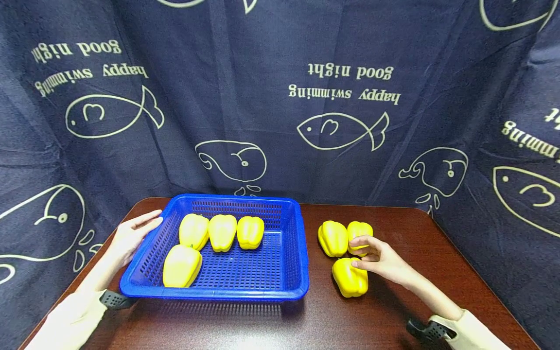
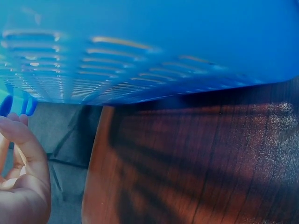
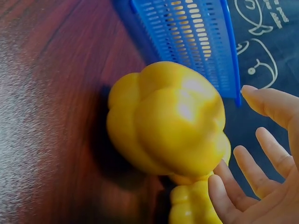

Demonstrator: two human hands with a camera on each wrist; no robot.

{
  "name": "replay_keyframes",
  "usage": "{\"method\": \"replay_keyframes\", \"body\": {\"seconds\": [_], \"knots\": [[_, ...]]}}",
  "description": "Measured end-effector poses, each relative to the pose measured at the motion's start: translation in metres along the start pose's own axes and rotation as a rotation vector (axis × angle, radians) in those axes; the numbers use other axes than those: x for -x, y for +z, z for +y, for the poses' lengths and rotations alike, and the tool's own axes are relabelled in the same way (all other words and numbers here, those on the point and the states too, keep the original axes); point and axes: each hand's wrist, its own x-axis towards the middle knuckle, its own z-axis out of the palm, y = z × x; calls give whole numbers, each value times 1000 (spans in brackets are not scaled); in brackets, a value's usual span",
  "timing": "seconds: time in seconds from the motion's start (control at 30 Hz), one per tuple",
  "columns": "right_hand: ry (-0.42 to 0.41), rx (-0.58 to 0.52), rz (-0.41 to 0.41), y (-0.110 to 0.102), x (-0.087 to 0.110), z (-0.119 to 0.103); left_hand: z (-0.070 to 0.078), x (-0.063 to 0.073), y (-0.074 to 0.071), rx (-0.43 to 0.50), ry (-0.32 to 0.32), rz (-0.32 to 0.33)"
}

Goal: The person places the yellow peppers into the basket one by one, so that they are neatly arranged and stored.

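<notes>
While the left hand (image 1: 130, 236) touches one rim of a blue, rectangular, perforated plastic basket (image 1: 210, 293) containing four glossy yellow lobed bell peppers (image 1: 222, 233), pinching or not I cannot tell, the right hand (image 1: 384, 261) spreads its fingers beside three more peppers (image 1: 349, 279) on the brown wood-grained table (image 1: 442, 262).

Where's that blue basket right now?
In the head view, the blue plastic basket is left of centre, over the brown table, with the left hand at its left rim and three yellow bell peppers to its right.
</notes>
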Motion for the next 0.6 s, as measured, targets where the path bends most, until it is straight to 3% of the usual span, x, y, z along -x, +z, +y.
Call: {"method": "replay_keyframes", "body": {"seconds": [0.13,0.6], "knots": [[-1,-50,-13,0,5,6,2,3,2,-9,9,-1],[152,-86,-19,3,21,20,-1,0,-1,-26,-22,22]]}}
